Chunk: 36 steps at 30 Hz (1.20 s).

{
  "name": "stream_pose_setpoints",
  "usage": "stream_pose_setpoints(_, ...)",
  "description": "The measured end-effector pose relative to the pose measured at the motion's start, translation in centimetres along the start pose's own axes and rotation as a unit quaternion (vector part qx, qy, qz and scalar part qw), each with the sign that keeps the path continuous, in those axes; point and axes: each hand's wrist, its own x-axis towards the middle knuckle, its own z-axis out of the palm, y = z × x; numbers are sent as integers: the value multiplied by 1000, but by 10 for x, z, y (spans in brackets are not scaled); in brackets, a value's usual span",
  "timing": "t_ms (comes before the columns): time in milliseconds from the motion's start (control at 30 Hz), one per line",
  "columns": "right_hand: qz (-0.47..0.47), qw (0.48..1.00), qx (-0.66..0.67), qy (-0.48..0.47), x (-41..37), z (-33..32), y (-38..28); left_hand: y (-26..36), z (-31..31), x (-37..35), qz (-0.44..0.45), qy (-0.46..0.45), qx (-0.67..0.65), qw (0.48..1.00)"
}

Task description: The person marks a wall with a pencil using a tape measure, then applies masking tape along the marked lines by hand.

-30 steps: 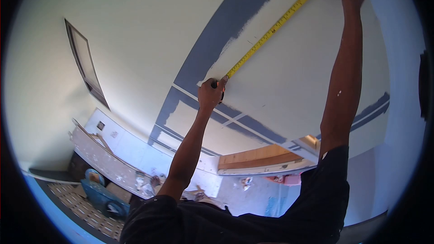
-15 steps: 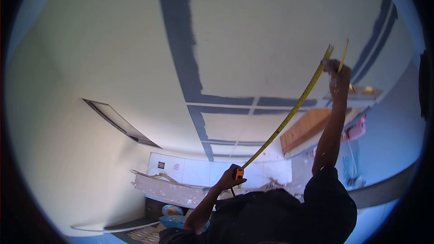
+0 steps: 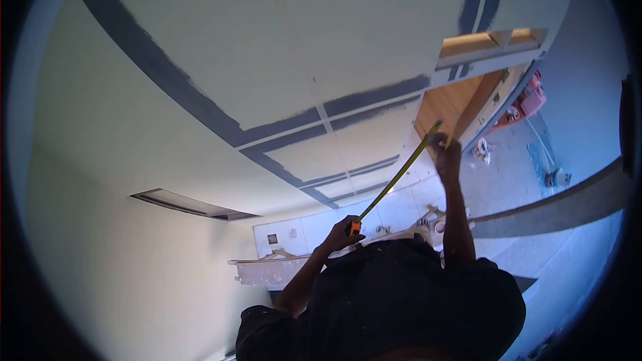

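Observation:
My left hand [image 3: 340, 235] is closed around the orange and black case of a tape measure [image 3: 355, 228], low in front of my body. From the case the yellow tape blade [image 3: 399, 173] runs up and to the right. My right hand [image 3: 446, 152] is closed near the blade's free end, whose tip sticks out past the fingers. A pencil [image 3: 453, 132], blurred by motion, is also held in that hand. Both hands are off the pale wall [image 3: 281, 40], which carries dark grey painted bands [image 3: 167, 83] with thin light lines.
A doorway [image 3: 445, 103] with a wood-coloured surface lies beyond my right hand. A long recessed opening [image 3: 194, 204] is in the left wall. Below stands a paint-spotted plank [image 3: 271, 271] over white floor tiles [image 3: 311, 222]. Pink items [image 3: 533, 101] and a blue sheet [image 3: 540, 150] lie at right.
My right hand has come down and left with the blade end and pencil, and less blade is out. My left hand still holds the case. The view has turned, showing more floor at right.

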Motion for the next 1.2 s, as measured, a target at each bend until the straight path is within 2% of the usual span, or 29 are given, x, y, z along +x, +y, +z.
stream_pose_setpoints(100, 30, 988, -129, -78, 5, 21, -31, 32, 25, 46, -15, 32, -82, 996)
stream_pose_setpoints(133, 28, 994, -70, -77, 8, 26, -36, 44, 36, 61, -12, 46, -156, 987)
stream_pose_setpoints(167, 63, 990, -75, -98, 14, 25, -23, 56, 49, 74, -7, 66, -231, 971)
stream_pose_setpoints(233, -34, 994, -70, -78, 33, 22, -6, 65, 72, 108, 48, 115, -292, 948)
stream_pose_setpoints(267, -21, 996, -53, -67, 43, 19, -13, 71, 78, 119, 46, 87, -328, 939)
stream_pose_setpoints(300, -69, 990, -87, -88, 57, 10, -17, 71, 82, 132, 25, 46, -340, 939)
stream_pose_setpoints(333, -96, 990, -49, -93, 70, 5, -17, 70, 93, 146, 56, 73, -337, 937)
stream_pose_setpoints(400, -88, 990, -44, -99, 96, -8, -17, 86, 106, 167, 136, 148, -304, 931)
stream_pose_setpoints(433, -75, 989, -78, -102, 106, -16, -32, 93, 107, 176, 142, 172, -313, 923)
stream_pose_setpoints(500, -117, 990, -50, -67, 135, -27, -25, 103, 108, 187, 77, 166, -267, 946)
stream_pose_setpoints(533, -123, 988, -56, -80, 150, -35, -27, 105, 108, 191, 42, 139, -320, 936)
stream_pose_setpoints(567, -137, 987, -46, -73, 166, -43, -34, 104, 115, 199, 47, 191, -266, 944)
stream_pose_setpoints(633, -150, 985, -46, -70, 193, -51, -46, 92, 129, 208, 56, 213, -299, 929)
stream_pose_setpoints(700, -155, 984, 31, -80, 220, -57, -56, 70, 147, 221, 55, 224, -321, 919)
stream_pose_setpoints(767, -244, 959, -53, -133, 238, -59, -64, 53, 170, 242, 33, 264, -364, 892)
stream_pose_setpoints(867, -198, 961, -79, -177, 251, -52, -55, 64, 184, 269, 23, 360, -300, 883)
stream_pose_setpoints(900, -204, 964, -33, -168, 255, -45, -50, 62, 187, 283, 37, 400, -284, 870)
stream_pose_setpoints(933, -212, 964, 16, -158, 257, -36, -48, 71, 183, 289, -6, 393, -301, 869)
stream_pose_setpoints(967, -215, 963, 10, -165, 256, -29, -51, 80, 180, 295, -49, 382, -317, 866)
stream_pose_setpoints(1033, -260, 955, 27, -142, 254, -22, -64, 80, 178, 317, -24, 416, -339, 844)
stream_pose_setpoints(1100, -295, 942, -14, -162, 264, -22, -69, 90, 170, 333, -44, 438, -361, 822)
stream_pose_setpoints(1200, -344, 918, -95, -172, 277, -22, -77, 93, 157, 358, -31, 493, -286, 821)
